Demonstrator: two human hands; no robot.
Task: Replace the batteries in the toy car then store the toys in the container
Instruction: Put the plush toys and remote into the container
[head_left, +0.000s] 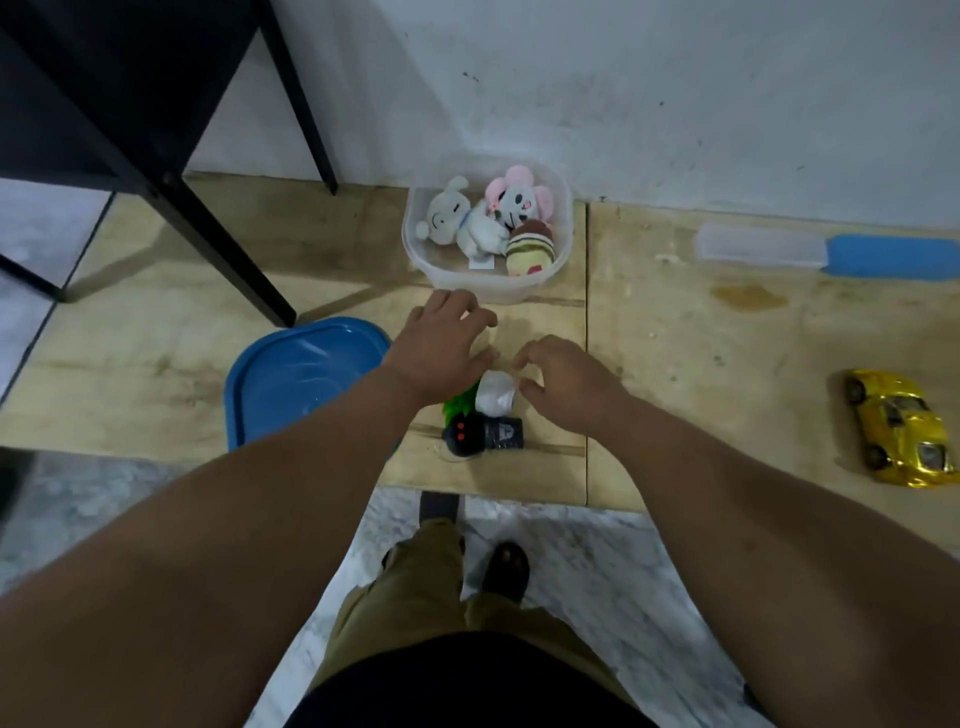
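A clear plastic container stands on the wooden board near the wall. It holds a white plush, a pink and white plush and a striped plush. In front of it my left hand and my right hand hover with fingers apart and nothing in them. Just below them lies a green and white toy, and beside it a black remote control. The yellow toy car sits on the board far to the right.
A blue lid lies on the board to the left of my arms. Black table legs rise at the back left. Blue tape marks the board near the wall. My feet stand on the marble floor below the board's edge.
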